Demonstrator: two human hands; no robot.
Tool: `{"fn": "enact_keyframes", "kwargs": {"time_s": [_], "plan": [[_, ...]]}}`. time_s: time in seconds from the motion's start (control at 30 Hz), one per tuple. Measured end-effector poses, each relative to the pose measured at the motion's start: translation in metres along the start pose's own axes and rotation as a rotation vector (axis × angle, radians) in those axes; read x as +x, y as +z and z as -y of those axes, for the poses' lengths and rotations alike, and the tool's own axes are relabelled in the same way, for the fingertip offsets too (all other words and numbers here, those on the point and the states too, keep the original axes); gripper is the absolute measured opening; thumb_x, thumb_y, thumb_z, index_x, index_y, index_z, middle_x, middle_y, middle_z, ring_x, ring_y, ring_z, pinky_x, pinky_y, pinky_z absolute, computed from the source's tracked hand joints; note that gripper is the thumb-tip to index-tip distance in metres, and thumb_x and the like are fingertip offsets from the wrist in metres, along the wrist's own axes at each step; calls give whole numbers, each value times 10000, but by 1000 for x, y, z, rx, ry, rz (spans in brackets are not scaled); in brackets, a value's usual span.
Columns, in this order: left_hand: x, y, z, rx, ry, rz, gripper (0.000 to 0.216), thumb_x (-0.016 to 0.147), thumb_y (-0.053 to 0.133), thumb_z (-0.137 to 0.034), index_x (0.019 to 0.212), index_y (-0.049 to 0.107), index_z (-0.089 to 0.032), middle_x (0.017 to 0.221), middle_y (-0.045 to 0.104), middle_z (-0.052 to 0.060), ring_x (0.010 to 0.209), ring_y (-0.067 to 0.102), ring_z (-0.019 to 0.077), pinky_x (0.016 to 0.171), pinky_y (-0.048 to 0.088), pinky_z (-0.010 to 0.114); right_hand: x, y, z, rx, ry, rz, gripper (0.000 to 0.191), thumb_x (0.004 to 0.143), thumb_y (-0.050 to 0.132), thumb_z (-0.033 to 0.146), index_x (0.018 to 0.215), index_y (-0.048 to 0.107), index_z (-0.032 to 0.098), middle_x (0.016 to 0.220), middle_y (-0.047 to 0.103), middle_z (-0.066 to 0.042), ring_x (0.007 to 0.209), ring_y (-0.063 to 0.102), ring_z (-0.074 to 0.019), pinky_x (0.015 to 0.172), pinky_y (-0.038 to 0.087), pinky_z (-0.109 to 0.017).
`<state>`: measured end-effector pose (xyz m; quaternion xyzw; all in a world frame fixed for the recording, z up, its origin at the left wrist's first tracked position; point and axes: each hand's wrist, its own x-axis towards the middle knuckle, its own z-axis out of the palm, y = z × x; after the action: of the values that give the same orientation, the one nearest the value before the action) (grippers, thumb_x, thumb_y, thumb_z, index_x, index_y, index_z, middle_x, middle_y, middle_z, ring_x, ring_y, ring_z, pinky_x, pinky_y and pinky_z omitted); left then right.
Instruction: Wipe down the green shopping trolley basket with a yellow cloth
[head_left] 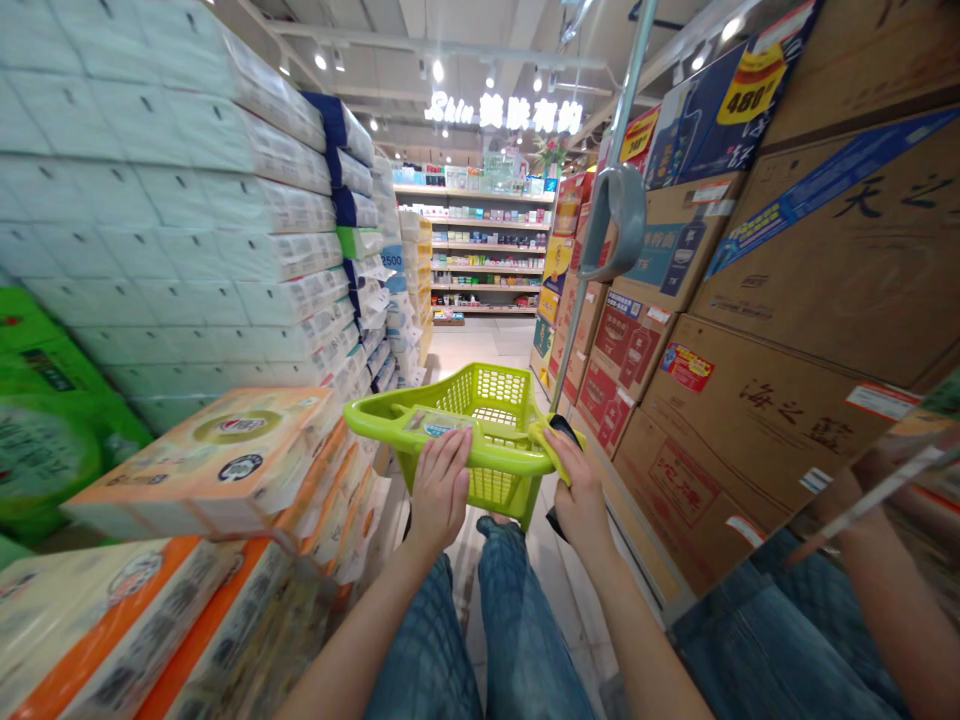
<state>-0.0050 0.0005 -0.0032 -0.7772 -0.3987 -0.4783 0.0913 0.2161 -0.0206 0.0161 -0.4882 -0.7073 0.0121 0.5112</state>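
Observation:
A lime-green shopping basket (499,385) with latticed walls stands in front of my legs, and nothing shows inside it. My left hand (442,485) is on its near rim, fingers laid over the edge by a label plate (435,424) and the thumb against the outer side. At the rim's right corner, my right hand (574,475) is closed on a yellow cloth (550,450), which presses against the rim. Beside those fingers is a dark piece (564,430) whose kind I cannot make out.
Tissue packs (187,225) are stacked high on the left, with orange packs (217,450) lower and nearer. Cardboard cartons (750,430) line the right, behind a metal pole with a grey loop handle (616,225). Stocked shelves (487,245) stand ahead across the tiled floor (484,345).

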Motion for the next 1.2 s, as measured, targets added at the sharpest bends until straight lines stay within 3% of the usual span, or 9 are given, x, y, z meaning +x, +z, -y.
{"fn": "enact_keyframes", "kwargs": {"time_s": [0.17,0.3,0.4,0.53,0.67,0.77,0.9,1.03,1.2], "plan": [[0,-1,-2,16,-11,-2,530,995,262,-217,1524,277,-208,1469,480,98,1393,359,222,1169,226,469,-2,17,25,-177,18,-42,720,727,351,-48,1388,525,179,1368,578,-88,1347,446,-232,1153,343,-487],[1,-2,-2,24,-3,-1,528,992,273,-209,1520,286,-203,1470,481,99,1398,359,221,1169,226,463,-7,40,70,-305,-102,81,657,772,411,-47,1385,519,163,1396,569,-85,1328,466,-249,1156,308,-495],[0,-2,-1,25,2,-7,521,990,275,-202,1510,310,-204,1464,489,98,1397,365,220,1169,230,461,-8,46,86,-292,-161,154,678,768,409,-59,1408,487,153,1456,514,-84,1360,437,-233,1151,318,-469],[0,-2,-1,20,1,5,528,992,270,-205,1520,283,-203,1477,473,100,1402,354,218,1169,229,458,-12,27,66,-219,-201,190,733,752,374,-68,1431,465,195,1467,503,-44,1377,420,-200,1159,315,-447],[0,-3,-2,14,-2,15,531,993,268,-202,1524,274,-199,1476,471,100,1400,352,217,1171,220,460,-8,-1,22,-118,-62,84,821,673,334,-72,1435,464,203,1450,520,-51,1374,428,-178,1169,321,-446],[0,-3,-3,18,-10,10,529,994,269,-205,1522,279,-197,1475,473,99,1400,353,219,1173,221,462,-3,-6,7,-80,27,14,832,639,324,-70,1413,495,184,1431,537,-68,1356,455,-175,1147,368,-418],[0,-1,-4,29,-16,-8,523,993,271,-208,1516,296,-196,1469,481,99,1401,353,221,1171,230,460,-3,19,37,-204,-38,45,751,689,354,-73,1378,538,165,1392,574,-75,1341,465,-222,1172,308,-473],[0,1,-2,33,-1,-22,519,990,274,-193,1508,311,-194,1463,485,103,1395,361,217,1169,234,460,-7,47,80,-276,-142,130,675,752,418,-52,1390,517,144,1431,539,-93,1342,463,-242,1143,343,-462],[-1,-1,1,30,9,-10,521,990,270,-202,1510,312,-202,1469,481,97,1401,359,217,1170,233,454,-12,36,73,-213,-217,176,741,735,404,-69,1427,474,188,1463,507,-55,1376,431,-201,1158,336,-436]]}}
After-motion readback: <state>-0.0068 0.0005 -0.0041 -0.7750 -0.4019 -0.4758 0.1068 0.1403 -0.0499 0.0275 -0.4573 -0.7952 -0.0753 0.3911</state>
